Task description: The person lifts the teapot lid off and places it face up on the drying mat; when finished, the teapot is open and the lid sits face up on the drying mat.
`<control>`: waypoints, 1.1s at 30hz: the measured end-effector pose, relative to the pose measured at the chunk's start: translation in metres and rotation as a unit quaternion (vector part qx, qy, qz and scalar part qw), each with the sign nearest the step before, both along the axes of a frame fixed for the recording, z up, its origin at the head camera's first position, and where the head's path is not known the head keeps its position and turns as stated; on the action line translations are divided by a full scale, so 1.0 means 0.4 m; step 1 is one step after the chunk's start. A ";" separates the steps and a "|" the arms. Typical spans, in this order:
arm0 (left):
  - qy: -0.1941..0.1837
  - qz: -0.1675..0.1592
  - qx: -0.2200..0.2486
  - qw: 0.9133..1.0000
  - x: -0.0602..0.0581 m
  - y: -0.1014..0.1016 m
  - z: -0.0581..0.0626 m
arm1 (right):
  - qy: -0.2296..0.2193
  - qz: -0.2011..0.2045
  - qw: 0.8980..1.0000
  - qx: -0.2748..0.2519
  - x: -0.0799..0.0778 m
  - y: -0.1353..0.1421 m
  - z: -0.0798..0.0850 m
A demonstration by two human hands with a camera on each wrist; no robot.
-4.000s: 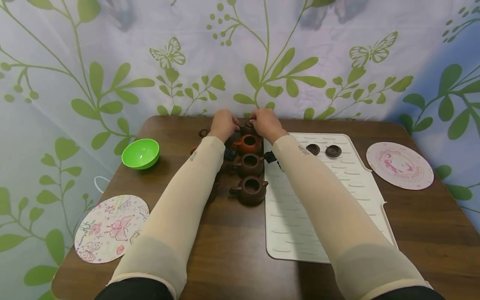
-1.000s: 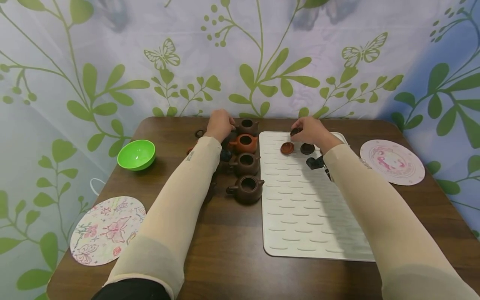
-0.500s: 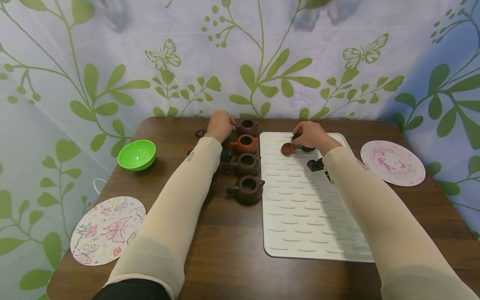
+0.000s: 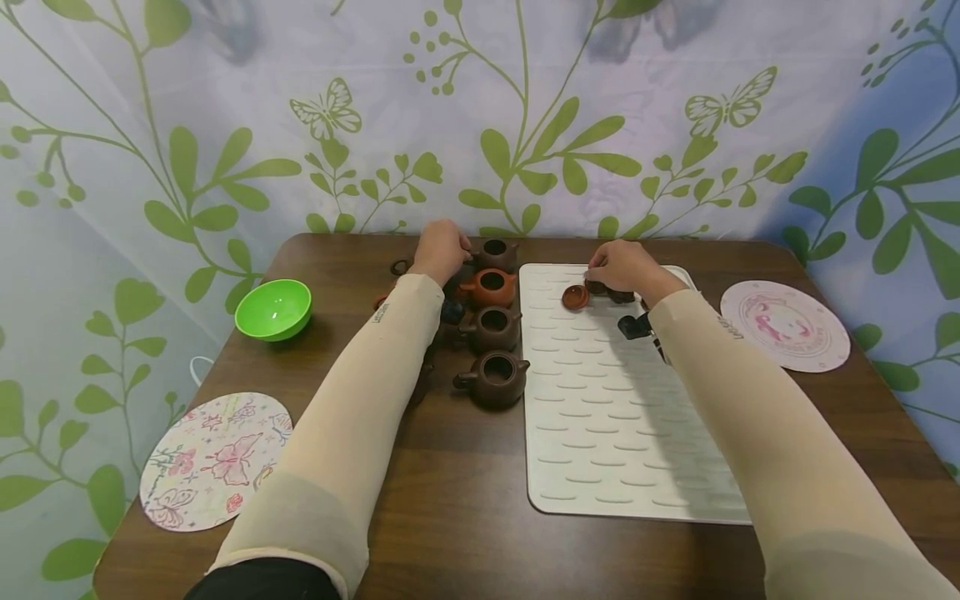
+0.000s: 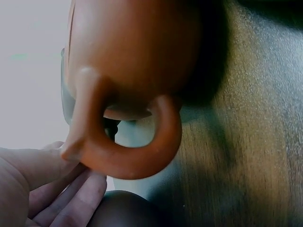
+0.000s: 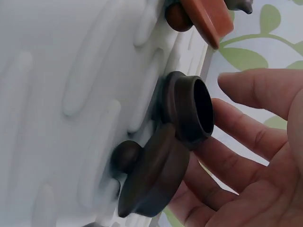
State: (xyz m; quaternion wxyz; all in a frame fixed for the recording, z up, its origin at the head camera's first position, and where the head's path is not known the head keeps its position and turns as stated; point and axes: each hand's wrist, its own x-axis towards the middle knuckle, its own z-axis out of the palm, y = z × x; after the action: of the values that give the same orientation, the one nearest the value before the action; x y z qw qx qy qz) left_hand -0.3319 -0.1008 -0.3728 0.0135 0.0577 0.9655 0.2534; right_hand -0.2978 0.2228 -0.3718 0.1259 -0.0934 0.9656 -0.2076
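Note:
At the back of the table, my left hand holds the handle of a small dark teapot between thumb and curled fingers. Close before its wrist camera is the handle of an orange teapot. Over the white mat, my right hand has its thumb apart from a dark teapot lid, which lies upside down; its fingers stretch behind that lid. A second dark lid lies tilted beside it. An orange lid is to their left.
Two dark teapots without lids, a middle one and a front one, line the mat's left edge. More pots are partly hidden by the left forearm. A green bowl and round placemats, left and right, lie outward.
Four seconds ago my right hand was at the back teapot's lid. It carried the lid right, lowered it onto the mat and let go. The left hand stayed at the handle.

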 end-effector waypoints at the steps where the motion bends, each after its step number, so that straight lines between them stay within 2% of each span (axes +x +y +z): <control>1: 0.000 0.001 -0.001 1.000 0.000 0.001 0.000 | 0.004 0.002 1.000 0.002 0.000 0.001 -0.001; 10: 0.006 0.002 -0.001 1.000 0.004 0.001 0.000 | 0.010 0.009 1.000 0.000 -0.001 0.008 0.002; 19: 0.011 -0.006 0.006 1.000 0.006 -0.001 0.002 | 0.017 -0.003 1.000 -0.009 0.010 0.016 0.012; 33: 0.010 -0.010 0.017 1.000 0.012 -0.005 0.009 | 0.062 -0.028 0.997 -0.037 0.014 0.004 0.015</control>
State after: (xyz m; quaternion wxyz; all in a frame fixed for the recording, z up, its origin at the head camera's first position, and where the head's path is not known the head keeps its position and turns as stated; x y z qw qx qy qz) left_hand -0.3272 -0.1028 -0.3691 0.0058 0.0700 0.9604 0.2695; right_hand -0.2923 0.2245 -0.3659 0.0561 -0.0837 0.9654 -0.2406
